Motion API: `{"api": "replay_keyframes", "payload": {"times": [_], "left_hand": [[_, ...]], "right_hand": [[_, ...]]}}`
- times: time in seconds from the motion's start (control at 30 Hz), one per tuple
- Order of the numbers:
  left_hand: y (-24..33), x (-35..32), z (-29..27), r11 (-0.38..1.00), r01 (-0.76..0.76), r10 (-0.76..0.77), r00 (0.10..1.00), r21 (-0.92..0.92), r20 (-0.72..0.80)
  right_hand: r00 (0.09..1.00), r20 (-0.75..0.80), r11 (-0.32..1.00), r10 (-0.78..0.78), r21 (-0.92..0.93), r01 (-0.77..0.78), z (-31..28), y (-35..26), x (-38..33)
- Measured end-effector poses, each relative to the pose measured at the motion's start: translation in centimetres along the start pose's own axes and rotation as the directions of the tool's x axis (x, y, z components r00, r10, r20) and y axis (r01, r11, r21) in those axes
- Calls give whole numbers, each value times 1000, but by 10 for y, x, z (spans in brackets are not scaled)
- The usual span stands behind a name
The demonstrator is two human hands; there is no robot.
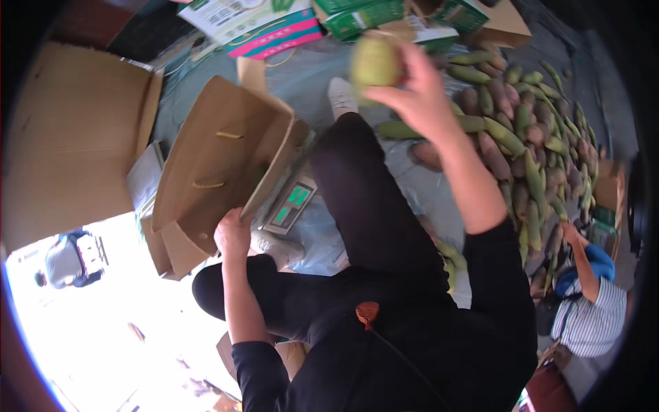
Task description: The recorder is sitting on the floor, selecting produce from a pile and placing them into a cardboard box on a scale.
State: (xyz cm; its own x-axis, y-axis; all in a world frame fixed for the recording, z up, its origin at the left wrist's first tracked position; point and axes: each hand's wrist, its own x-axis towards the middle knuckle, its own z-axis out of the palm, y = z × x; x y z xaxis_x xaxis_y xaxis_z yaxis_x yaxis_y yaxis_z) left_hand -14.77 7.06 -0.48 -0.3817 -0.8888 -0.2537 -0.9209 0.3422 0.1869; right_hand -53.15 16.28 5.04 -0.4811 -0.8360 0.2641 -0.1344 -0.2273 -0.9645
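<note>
Raised in front of me, my right hand [415,86] grips a rounded yellow-green melon-like fruit [376,65], blurred by motion. My left hand [234,233] is closed on the near edge of an open cardboard box [230,103] with yellow cord handles. The box stands tilted on a digital scale [292,206] with a lit green display, between my legs. What lies at the bottom of the box is mostly hidden in shadow. To the right of my right forearm spreads a heap of long green and reddish-brown root vegetables [522,130].
Printed gift cartons [264,31] and green boxes [364,17] stand at the far side. A large cardboard box [75,137] is at the left. At the right, another person in a striped shirt [594,319] reaches into the heap. Plastic sheeting [302,75] covers the floor.
</note>
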Motion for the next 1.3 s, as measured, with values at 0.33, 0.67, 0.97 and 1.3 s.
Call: {"api": "replay_keyframes", "payload": {"times": [0.33, 0.67, 0.97, 1.3], "left_hand": [[-5, 2, 12, 997, -43, 46, 998, 69, -34], [-3, -2, 6, 993, -118, 118, 993, 6, -30], [6, -7, 1, 990, -129, 129, 992, -56, -10], [-5, 6, 21, 979, -119, 119, 993, -164, -10]], "right_hand": [[912, 294, 932, 287, -307, -194, 233, -13, -1], [923, 372, 982, 100, -184, -32, 197, -21, -11], [947, -296, 819, 124, -508, -266, -23, 96, -37], [544, -665, 122, 511, -570, -813, -208, 233, -197]]}}
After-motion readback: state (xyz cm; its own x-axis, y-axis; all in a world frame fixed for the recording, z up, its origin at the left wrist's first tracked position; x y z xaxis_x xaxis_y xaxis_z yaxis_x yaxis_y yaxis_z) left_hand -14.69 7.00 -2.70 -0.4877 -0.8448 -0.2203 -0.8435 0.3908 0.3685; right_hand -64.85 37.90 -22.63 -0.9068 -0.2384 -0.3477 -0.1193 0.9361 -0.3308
